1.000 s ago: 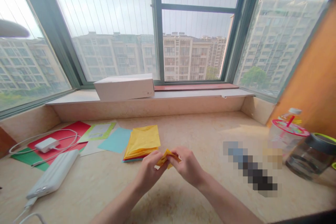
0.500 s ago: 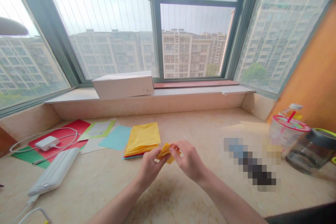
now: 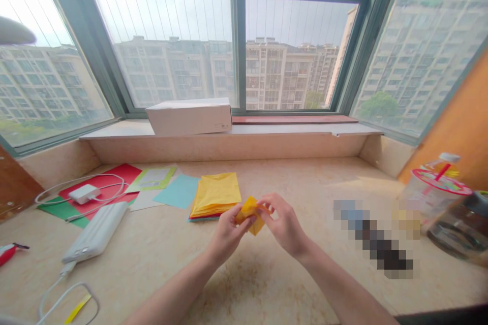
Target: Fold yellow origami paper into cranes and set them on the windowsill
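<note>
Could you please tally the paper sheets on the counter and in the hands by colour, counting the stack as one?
Yellow: 2, stack and folded piece
Red sheet: 1
Dark green sheet: 1
Light green sheet: 1
Teal sheet: 1
White sheet: 1
Total: 7

Paper stack (image 3: 216, 195) behind folded paper (image 3: 250, 214)

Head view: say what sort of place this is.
Probably a high-rise flat, the bay-window counter serving as a craft desk: apartment blocks outside the window, a stack of coloured paper, and folded yellow paper held by left hand and right hand.
</note>
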The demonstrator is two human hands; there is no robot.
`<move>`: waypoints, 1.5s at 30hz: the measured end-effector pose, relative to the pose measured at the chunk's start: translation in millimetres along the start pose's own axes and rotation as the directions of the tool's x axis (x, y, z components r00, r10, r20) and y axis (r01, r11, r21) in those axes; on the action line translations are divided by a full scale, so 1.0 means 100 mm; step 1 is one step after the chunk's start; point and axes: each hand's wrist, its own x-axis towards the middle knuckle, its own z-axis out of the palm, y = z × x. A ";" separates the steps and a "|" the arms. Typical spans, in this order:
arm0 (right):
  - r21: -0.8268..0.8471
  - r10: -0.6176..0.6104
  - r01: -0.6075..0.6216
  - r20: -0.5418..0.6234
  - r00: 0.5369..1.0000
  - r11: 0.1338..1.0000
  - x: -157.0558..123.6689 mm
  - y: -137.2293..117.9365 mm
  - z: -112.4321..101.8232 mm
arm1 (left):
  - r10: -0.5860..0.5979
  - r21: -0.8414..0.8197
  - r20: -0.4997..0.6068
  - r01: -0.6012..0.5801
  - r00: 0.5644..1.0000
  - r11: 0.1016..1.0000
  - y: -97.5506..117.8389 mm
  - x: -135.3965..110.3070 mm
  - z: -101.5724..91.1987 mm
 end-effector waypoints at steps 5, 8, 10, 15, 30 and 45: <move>0.122 0.171 -0.178 0.071 0.983 0.976 0.01 0.02 0.00 | -0.019 0.036 0.005 0.019 1.000 0.999 -0.02 0.00 0.02; 0.176 0.295 -0.323 0.170 0.940 0.930 0.00 0.03 0.00 | -0.040 0.049 0.001 0.040 0.999 0.998 -0.02 0.00 0.03; 0.215 0.329 -0.368 0.199 0.923 0.904 -0.01 0.03 0.00 | -0.047 0.043 0.007 0.046 0.999 0.998 -0.02 0.00 0.03; 0.299 0.323 -0.371 0.199 0.925 0.879 0.01 0.04 -0.01 | -0.072 -0.040 0.067 0.074 0.995 0.996 0.03 -0.01 0.03; 0.052 -0.034 0.033 0.023 0.999 0.998 -0.02 0.00 -0.01 | -0.116 -0.226 -0.012 0.110 0.993 0.968 0.07 -0.01 0.07; 0.430 0.386 -0.399 0.122 0.914 0.810 0.02 0.01 0.00 | -0.060 -0.244 -0.079 0.039 0.995 0.969 0.15 -0.04 0.07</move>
